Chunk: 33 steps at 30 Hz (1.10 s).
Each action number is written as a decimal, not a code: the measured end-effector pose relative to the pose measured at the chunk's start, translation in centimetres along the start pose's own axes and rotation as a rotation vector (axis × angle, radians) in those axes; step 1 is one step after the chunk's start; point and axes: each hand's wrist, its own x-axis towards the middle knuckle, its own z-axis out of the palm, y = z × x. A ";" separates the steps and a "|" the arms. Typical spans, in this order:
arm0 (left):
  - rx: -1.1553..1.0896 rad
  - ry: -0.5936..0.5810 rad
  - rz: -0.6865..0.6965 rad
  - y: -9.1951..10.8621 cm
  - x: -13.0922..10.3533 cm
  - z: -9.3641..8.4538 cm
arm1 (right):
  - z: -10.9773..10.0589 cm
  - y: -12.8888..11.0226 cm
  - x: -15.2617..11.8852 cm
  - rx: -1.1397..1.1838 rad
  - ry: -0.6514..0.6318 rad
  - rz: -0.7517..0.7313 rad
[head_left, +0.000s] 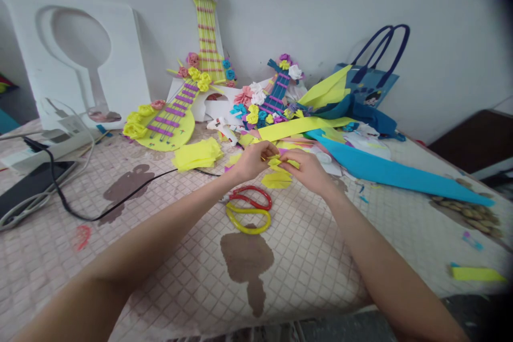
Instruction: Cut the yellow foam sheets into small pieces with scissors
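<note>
My left hand point(255, 161) and my right hand point(308, 170) are close together above the table, fingertips pinched on a small piece of yellow crepe paper point(274, 162). Fingers partly hide the piece. Just beneath lies more cut yellow paper point(276, 180). Scissors point(249, 231) with one red and one yellow handle rest nearer me; their blades are mostly hidden by my left forearm. A stack of yellow paper pieces point(198, 155) lies left of my left hand. Behind it is a white glue gun point(225, 131) on its side.
Flower-trimmed guitar shapes, two yellow point(182, 127) and one blue point(276, 93), stand at the back. White foam board point(128, 59), a power strip point(38, 150) and a phone point(36, 192) are left. Blue crepe paper point(385, 168) and a bag point(371, 91) lie right. A black cable point(132, 196) crosses the table.
</note>
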 end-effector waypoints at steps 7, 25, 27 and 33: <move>0.257 -0.158 -0.137 -1.1 -1.0 0.4 | -0.7 0.4 -0.2 -0.015 0.071 0.145; 0.995 -0.391 0.272 2.1 -3.3 2.0 | -1.4 0.9 -0.3 0.014 0.039 0.178; 0.932 -0.332 0.175 1.7 -2.9 1.7 | -1.8 0.6 -0.3 0.030 -0.013 0.152; 0.667 -0.255 0.083 1.0 -1.5 0.5 | -1.4 -0.5 -0.3 0.000 -0.212 -0.032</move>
